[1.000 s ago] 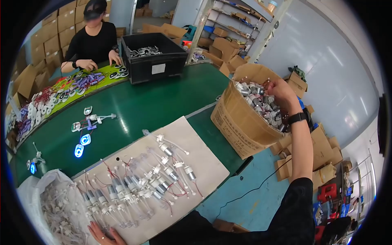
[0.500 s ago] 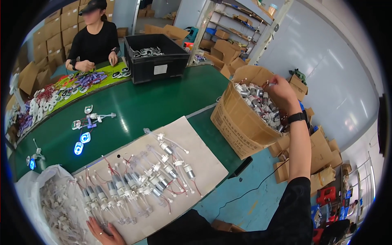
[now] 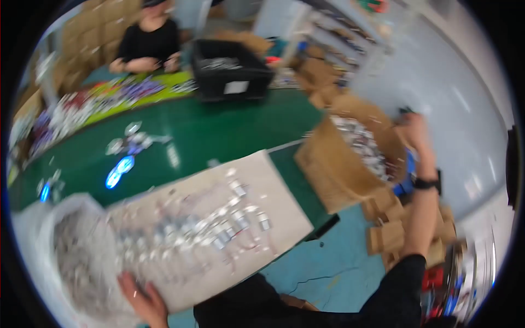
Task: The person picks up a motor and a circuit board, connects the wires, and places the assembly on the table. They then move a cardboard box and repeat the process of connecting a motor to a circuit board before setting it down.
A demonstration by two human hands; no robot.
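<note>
My left hand (image 3: 145, 300) lies flat with its fingers apart at the near edge of a pale board (image 3: 281, 202), beside a white plastic bag (image 3: 33, 235) of small clear and white parts. On that board lie several small motors (image 3: 240, 218) in a row, grey and white with tubes and red wires. My right hand (image 3: 416, 134) is raised at the right rim of a cardboard box (image 3: 328, 164) filled with similar motors (image 3: 363, 145). Its fingers are smeared by motion, so I cannot make out anything held.
A green table (image 3: 219, 128) carries a black bin (image 3: 232, 82) and lit blue modules (image 3: 120, 170). Across it, a person in black (image 3: 149, 46) sits by a yellow-green mat (image 3: 109, 109) of parts. Cardboard boxes (image 3: 383, 238) stand on the floor at right.
My right hand has moved right, from over the box's motors to its right rim. The whole view has shifted and blurred. My left hand stays at the board's near edge.
</note>
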